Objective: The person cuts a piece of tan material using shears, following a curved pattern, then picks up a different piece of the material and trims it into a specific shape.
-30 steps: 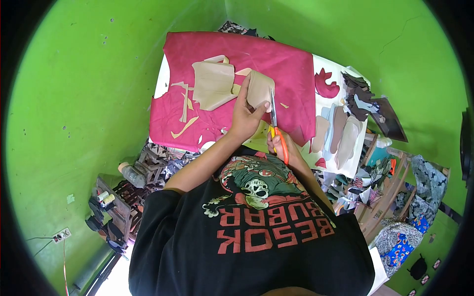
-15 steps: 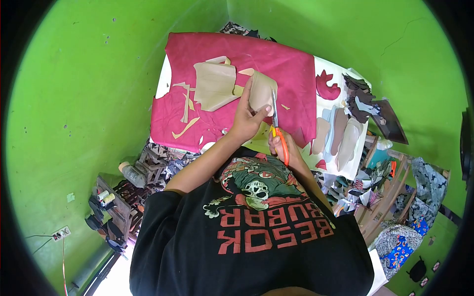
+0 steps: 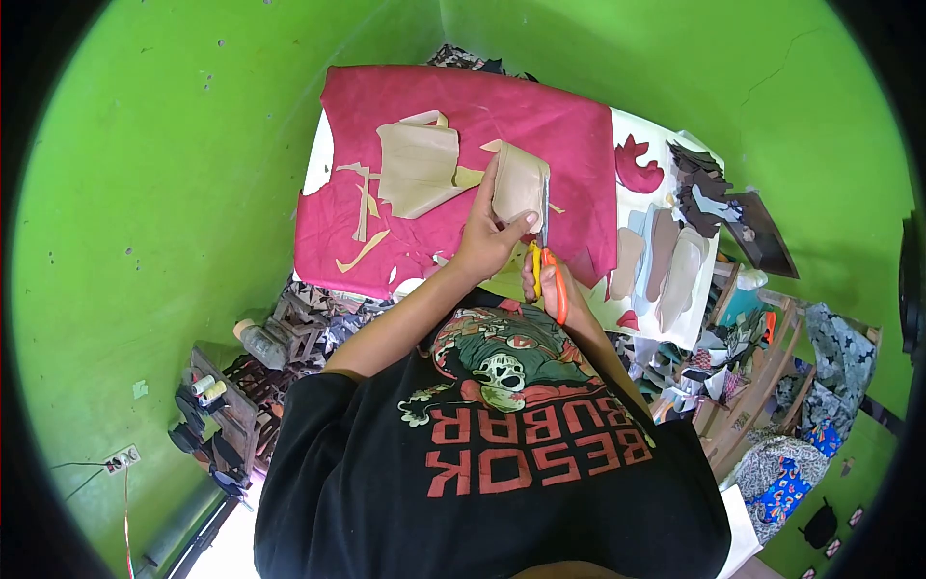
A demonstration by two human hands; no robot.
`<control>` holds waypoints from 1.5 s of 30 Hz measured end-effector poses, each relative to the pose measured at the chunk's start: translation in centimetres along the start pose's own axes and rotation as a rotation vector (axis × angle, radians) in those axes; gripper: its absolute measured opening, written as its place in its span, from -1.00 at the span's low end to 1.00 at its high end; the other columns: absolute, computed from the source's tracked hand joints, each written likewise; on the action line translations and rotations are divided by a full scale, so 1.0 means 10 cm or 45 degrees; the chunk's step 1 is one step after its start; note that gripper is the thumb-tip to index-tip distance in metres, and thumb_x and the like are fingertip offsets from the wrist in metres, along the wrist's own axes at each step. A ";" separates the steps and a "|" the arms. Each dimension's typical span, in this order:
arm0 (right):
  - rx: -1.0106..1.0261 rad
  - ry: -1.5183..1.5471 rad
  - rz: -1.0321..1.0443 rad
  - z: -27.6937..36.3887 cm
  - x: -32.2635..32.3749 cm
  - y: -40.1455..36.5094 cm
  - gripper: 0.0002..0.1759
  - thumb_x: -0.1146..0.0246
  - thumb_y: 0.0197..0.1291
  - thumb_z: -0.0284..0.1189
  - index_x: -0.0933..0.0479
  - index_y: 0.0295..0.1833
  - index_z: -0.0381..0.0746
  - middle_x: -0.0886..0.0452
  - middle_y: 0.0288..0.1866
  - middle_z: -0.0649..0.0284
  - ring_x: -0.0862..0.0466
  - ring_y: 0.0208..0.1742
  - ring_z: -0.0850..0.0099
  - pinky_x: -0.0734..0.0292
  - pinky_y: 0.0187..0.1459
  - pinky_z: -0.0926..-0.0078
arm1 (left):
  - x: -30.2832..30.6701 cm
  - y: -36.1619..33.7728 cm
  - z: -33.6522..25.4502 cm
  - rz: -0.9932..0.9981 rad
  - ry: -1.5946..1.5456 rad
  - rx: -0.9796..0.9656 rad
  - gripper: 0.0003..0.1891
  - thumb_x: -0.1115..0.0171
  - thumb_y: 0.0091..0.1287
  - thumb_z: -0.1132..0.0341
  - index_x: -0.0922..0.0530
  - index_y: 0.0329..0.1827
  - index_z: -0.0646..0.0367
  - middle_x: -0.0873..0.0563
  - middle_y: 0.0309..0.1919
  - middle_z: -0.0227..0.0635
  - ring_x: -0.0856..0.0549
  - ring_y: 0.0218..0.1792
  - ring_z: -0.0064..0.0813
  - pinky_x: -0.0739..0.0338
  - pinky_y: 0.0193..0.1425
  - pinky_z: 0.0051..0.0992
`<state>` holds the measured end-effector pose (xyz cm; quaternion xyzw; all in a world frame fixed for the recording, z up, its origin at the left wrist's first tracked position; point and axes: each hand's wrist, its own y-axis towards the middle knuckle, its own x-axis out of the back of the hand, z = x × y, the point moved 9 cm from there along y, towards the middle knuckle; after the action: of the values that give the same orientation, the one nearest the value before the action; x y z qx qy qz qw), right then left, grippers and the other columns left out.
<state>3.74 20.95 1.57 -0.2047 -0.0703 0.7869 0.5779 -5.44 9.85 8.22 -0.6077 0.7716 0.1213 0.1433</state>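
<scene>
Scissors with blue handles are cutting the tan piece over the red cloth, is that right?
Not quite. In the head view the scissors have orange handles, not blue. The rest holds: the right hand works them along the tan piece, which the left hand holds over the red cloth.
</scene>
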 end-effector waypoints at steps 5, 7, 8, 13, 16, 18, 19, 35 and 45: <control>-0.024 -0.061 -0.027 -0.01 0.02 -0.02 0.00 -0.10 0.04 0.60 -0.37 -0.04 -0.22 -0.38 -0.36 0.38 -0.44 -0.44 0.54 -0.36 -0.39 0.54 | -0.03 -0.02 0.00 0.016 -0.001 0.050 0.02 -0.34 0.34 0.59 0.19 0.72 0.16 -0.21 0.57 -0.12 -0.38 0.48 -0.33 -0.45 0.45 -0.35; -0.036 -0.058 -0.021 0.06 0.00 -0.05 -0.03 -0.10 0.09 0.57 -0.37 -0.04 -0.22 -0.39 -0.36 0.38 -0.44 -0.44 0.53 -0.36 -0.39 0.53 | -0.02 -0.02 0.01 0.014 -0.025 0.074 0.02 -0.34 0.34 0.58 0.19 0.72 0.17 -0.21 0.58 -0.12 -0.36 0.50 -0.33 -0.43 0.47 -0.34; -0.047 -0.056 -0.016 0.08 0.00 -0.06 -0.06 -0.10 0.15 0.54 -0.37 -0.04 -0.23 -0.39 -0.36 0.37 -0.44 -0.44 0.53 -0.37 -0.38 0.52 | -0.01 -0.01 0.01 0.015 0.005 0.041 0.03 -0.36 0.33 0.57 0.18 0.72 0.17 -0.21 0.57 -0.12 -0.35 0.51 -0.33 -0.40 0.50 -0.34; -0.004 -0.179 -0.015 -0.03 0.08 0.00 -0.08 -0.04 0.22 0.52 -0.35 -0.03 -0.24 -0.36 -0.36 0.37 -0.43 -0.44 0.52 -0.39 -0.38 0.50 | -0.01 0.01 -0.08 0.031 0.112 -0.028 0.04 -0.39 0.31 0.54 0.17 0.72 0.17 -0.22 0.57 -0.13 -0.31 0.53 -0.33 -0.33 0.54 -0.34; 0.076 -0.342 -0.069 -0.02 0.16 0.03 -0.08 -0.01 0.23 0.52 -0.34 -0.01 -0.25 -0.33 -0.36 0.38 -0.42 -0.44 0.52 -0.39 -0.38 0.49 | -0.03 0.00 -0.04 0.067 0.016 0.043 0.05 -0.41 0.31 0.52 0.16 0.72 0.16 -0.24 0.56 -0.13 -0.32 0.52 -0.33 -0.34 0.53 -0.35; 0.116 -0.385 -0.071 0.01 0.16 0.02 -0.08 0.00 0.24 0.52 -0.34 -0.01 -0.25 -0.32 -0.36 0.38 -0.42 -0.44 0.53 -0.40 -0.38 0.49 | -0.02 0.01 -0.02 0.093 0.047 -0.009 0.06 -0.41 0.31 0.52 0.17 0.72 0.16 -0.24 0.56 -0.14 -0.31 0.53 -0.34 -0.33 0.53 -0.35; 0.055 -0.380 -0.074 -0.01 0.17 0.01 -0.07 0.01 0.24 0.52 -0.35 0.00 -0.26 -0.33 -0.36 0.37 -0.42 -0.44 0.52 -0.40 -0.38 0.48 | -0.02 0.01 -0.02 0.092 0.048 -0.009 0.06 -0.41 0.31 0.52 0.17 0.72 0.16 -0.24 0.56 -0.14 -0.31 0.53 -0.34 -0.33 0.53 -0.35; 0.092 -0.229 -0.020 0.26 0.06 -0.03 -0.09 -0.01 0.28 0.48 -0.37 -0.06 -0.30 -0.40 -0.37 0.30 -0.50 -0.42 0.52 -0.49 -0.43 0.46 | -0.08 0.00 0.04 0.163 -0.031 0.110 0.03 -0.33 0.33 0.63 0.17 0.72 0.07 -0.38 0.43 -0.23 -0.51 0.30 -0.43 -0.58 0.24 -0.42; 0.069 -0.645 -0.036 0.31 0.08 -0.10 -0.23 -0.14 0.34 0.33 -0.37 -0.03 -0.27 -0.42 -0.24 0.21 -0.49 -0.18 0.36 -0.46 -0.07 0.32 | 0.18 0.04 0.02 -0.135 -0.083 0.110 -0.25 -0.24 0.47 0.48 -0.11 0.67 0.17 -0.55 0.30 -0.28 -0.56 0.23 -0.56 -0.48 0.33 -0.51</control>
<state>3.17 22.47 4.55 0.0154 -0.1945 0.8064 0.5583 -6.19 8.36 7.34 -0.6366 0.7379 0.0999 0.2004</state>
